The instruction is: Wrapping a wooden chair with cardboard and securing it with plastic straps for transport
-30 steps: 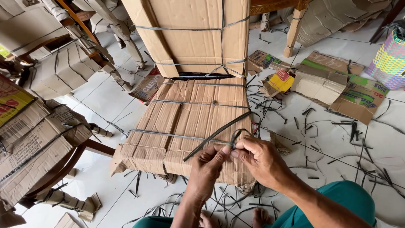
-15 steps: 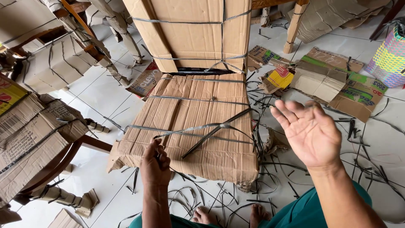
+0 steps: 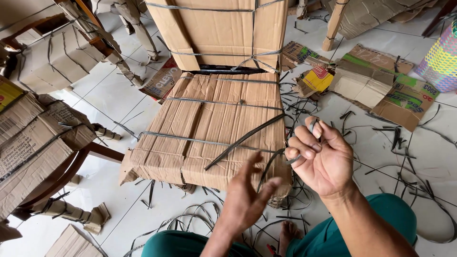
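Note:
A chair wrapped in brown cardboard (image 3: 214,128) stands in front of me, its seat and back bound with grey plastic straps (image 3: 209,142). My right hand (image 3: 323,159) is beside the seat's right front corner, fingers curled around the end of a dark strap (image 3: 266,166) that loops down from the seat. My left hand (image 3: 247,200) hovers in front of the seat's front edge, fingers spread, holding nothing. A loose dark strap (image 3: 243,140) lies diagonally across the seat.
More cardboard-wrapped chairs (image 3: 38,143) stand at the left. Flattened printed cartons (image 3: 381,90) lie on the white tiled floor at the right, with several strap offcuts (image 3: 400,138) scattered about. A woven coloured basket (image 3: 440,59) stands at far right. My feet (image 3: 285,233) are below.
My right hand came down from an open raised pose and closed on the strap end. My left hand let go of the strap at the seat's front left and moved right, opening.

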